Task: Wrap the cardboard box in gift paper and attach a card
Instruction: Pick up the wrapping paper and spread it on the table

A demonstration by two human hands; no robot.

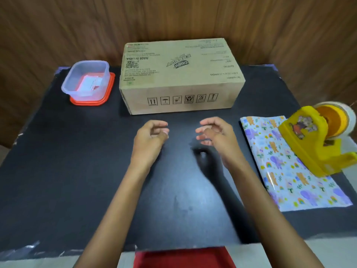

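Just beyond the empty, curled fingers [160, 123], the cardboard box [179, 74], untouched.

One cardboard box [181, 78], one gift paper sheet [286, 171], one tape dispenser [309, 144], one clear container [77, 82], one red lid [88, 101]; cards [89, 84] inside cannot be counted.

Even light; soft shadow under right hand [216, 132]; edges bowed, mild blur.

The black table [77, 171] bears a cardboard box [179, 74], a clear tub [87, 78] on red lids [88, 101] and gift paper [286, 171].
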